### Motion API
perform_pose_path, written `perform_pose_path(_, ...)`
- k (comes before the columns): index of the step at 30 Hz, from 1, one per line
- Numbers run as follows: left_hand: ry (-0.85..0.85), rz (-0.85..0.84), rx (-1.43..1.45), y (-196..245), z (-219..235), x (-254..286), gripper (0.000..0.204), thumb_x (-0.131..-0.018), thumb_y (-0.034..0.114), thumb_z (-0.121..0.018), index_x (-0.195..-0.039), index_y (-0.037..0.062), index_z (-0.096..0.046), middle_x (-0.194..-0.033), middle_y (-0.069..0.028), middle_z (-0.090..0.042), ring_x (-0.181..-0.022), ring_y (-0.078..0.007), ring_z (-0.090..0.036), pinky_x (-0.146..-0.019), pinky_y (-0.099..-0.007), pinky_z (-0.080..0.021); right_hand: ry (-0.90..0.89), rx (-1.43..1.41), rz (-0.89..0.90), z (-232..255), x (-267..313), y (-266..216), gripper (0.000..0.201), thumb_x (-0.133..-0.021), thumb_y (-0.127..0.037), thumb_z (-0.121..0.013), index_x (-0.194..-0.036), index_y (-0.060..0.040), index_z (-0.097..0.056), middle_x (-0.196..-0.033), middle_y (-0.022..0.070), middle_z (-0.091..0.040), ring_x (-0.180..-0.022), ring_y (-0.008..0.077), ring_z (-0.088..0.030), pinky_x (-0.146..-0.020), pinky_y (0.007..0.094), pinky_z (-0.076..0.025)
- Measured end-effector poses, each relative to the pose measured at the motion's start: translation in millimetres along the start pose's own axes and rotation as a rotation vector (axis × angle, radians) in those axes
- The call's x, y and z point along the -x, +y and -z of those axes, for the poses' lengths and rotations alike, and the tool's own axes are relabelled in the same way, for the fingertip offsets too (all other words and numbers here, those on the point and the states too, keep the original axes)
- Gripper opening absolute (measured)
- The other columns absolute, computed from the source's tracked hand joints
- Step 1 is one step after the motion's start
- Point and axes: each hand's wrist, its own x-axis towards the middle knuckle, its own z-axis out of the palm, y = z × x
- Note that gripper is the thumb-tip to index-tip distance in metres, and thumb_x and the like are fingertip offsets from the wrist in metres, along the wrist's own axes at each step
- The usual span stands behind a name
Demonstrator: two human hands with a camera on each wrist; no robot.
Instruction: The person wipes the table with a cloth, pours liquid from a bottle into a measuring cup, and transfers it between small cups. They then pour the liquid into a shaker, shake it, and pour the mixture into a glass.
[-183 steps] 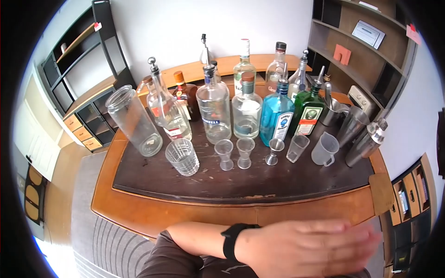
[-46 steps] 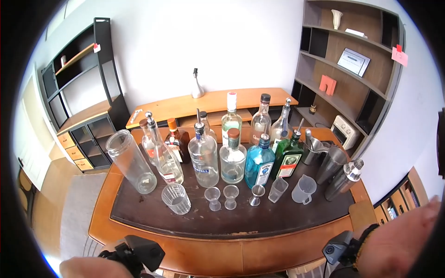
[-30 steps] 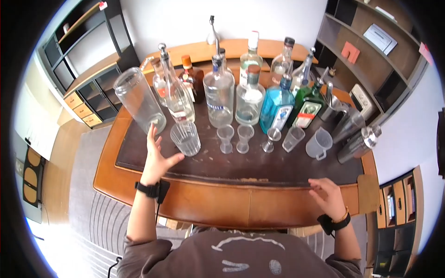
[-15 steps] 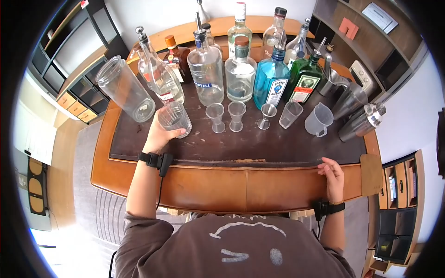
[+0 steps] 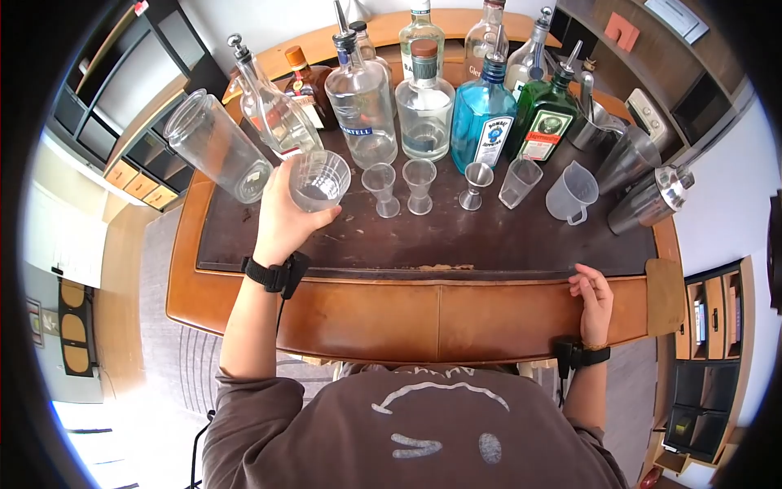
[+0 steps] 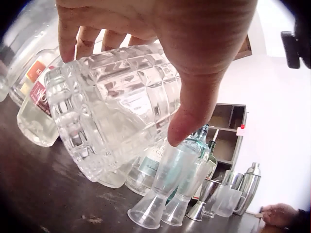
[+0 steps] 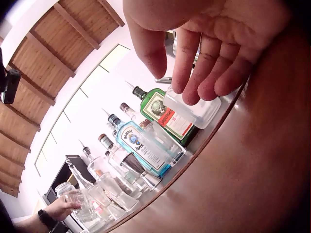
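The left hand (image 5: 285,210) grips a clear cut-glass tumbler (image 5: 320,181) round its side, thumb toward the person. In the left wrist view the tumbler (image 6: 116,107) is tilted, its thick patterned base off the dark table top, with the hand (image 6: 160,29) wrapped over it. The right hand (image 5: 595,306) holds nothing at the table's front edge, fingers loosely bent; in the right wrist view the hand (image 7: 209,43) hangs in front of a frosted measuring cup (image 7: 209,114).
Behind the tumbler stand a tall glass jar (image 5: 218,147) and several bottles, among them a blue one (image 5: 482,122) and a green one (image 5: 544,118). A row holds two clear jiggers (image 5: 419,183), a metal jigger (image 5: 476,187), a small glass (image 5: 520,182) and a plastic cup (image 5: 572,194). A shaker (image 5: 652,200) stands at right.
Since a second ago the left hand has reached the tumbler, taken hold of it and raised it off the table. The right hand has stayed near the front edge. The head view has shifted.
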Motion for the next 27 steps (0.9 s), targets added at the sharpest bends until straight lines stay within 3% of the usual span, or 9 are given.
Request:
perform_pose_path(2,0.033,-0.051,-0.153,8,3,-4,0.083,-0.056,0.020,-0.086,-0.128,0.0016,-0.050,-0.114,-0.0166,-0.062,-0.111,-0.0339,-0.058,-0.096,-0.0418,-0.045,-0.010,0.030,0.004,-1,0,-2,0.024,-0.097,-0.012,-0.056,-0.118,-0.0009,-0.063,-0.093,0.0026,-0.064,-0.081,0.0071,-0.054,-0.076,0.0219,-0.045)
perform_pose_path(6,0.041,-0.051,-0.295,19,7,-10,0.082,-0.056,0.021,-0.086,-0.128,0.0024,-0.051,-0.112,-0.0166,-0.061,-0.108,-0.0356,-0.057,-0.094,-0.0436,-0.045,0.000,0.050,-0.018,-1,0,-2,0.023,-0.097,-0.011,-0.057,-0.117,-0.0014,-0.063,-0.093,0.0021,-0.065,-0.081,0.0076,-0.055,-0.076,0.0217,-0.045)
perform_pose_path(14,0.076,-0.198,-0.546,44,12,-23,0.081,-0.053,0.026,-0.082,-0.127,0.0108,-0.053,-0.108,-0.0098,-0.058,-0.104,-0.0313,-0.056,-0.094,-0.0449,-0.042,-0.019,0.060,-0.019,-2,0,0,0.023,-0.097,-0.010,-0.057,-0.118,-0.0013,-0.062,-0.093,0.0015,-0.064,-0.083,0.0076,-0.055,-0.076,0.0219,-0.045)
perform_pose_path(27,0.079,-0.291,-0.669,60,7,-34,0.078,-0.053,0.020,-0.081,-0.127,0.0157,-0.055,-0.106,-0.0064,-0.057,-0.103,-0.0282,-0.055,-0.100,-0.0443,-0.039,-0.025,0.070,-0.024,-6,1,-3,0.023,-0.097,-0.010,-0.055,-0.116,-0.0012,-0.064,-0.092,0.0012,-0.063,-0.082,0.0074,-0.054,-0.076,0.0217,-0.044)
